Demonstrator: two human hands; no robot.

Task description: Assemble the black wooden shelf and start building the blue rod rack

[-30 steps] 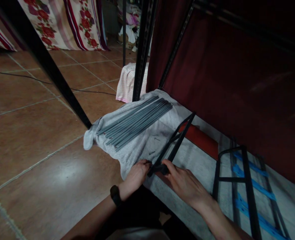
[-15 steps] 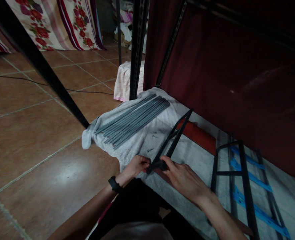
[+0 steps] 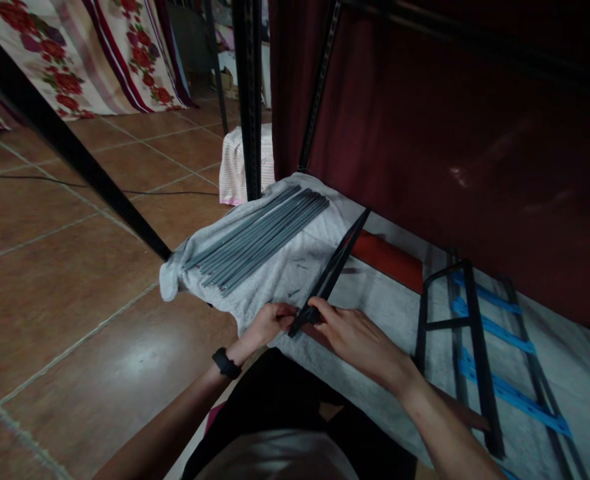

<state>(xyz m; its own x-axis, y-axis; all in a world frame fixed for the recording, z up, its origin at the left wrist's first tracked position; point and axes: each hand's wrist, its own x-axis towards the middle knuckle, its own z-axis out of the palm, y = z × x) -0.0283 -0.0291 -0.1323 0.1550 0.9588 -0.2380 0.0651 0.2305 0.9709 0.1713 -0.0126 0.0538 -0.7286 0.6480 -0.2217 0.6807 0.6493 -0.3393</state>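
Observation:
My right hand (image 3: 347,330) grips the near end of a narrow black metal frame (image 3: 335,270), which stands tilted over the grey cloth (image 3: 369,300). Beside that end, my left hand (image 3: 273,322) has its fingers pinched together; whatever they hold is too small or hidden to tell. A few small metal pins (image 3: 293,293) lie on the cloth just beyond my left hand. Farther back is a bundle of grey rods (image 3: 265,240), side by side on the cloth.
On the right stand another black frame (image 3: 482,363) and pieces with blue strips (image 3: 517,397). An orange-red object (image 3: 387,260) lies behind the held frame. Black posts (image 3: 252,100) rise at the back and left; a dark red curtain (image 3: 425,153) hangs behind.
The held black frame has turned so that it shows narrower, more edge-on. Both hands stay at its near end. The whole view has shifted slightly.

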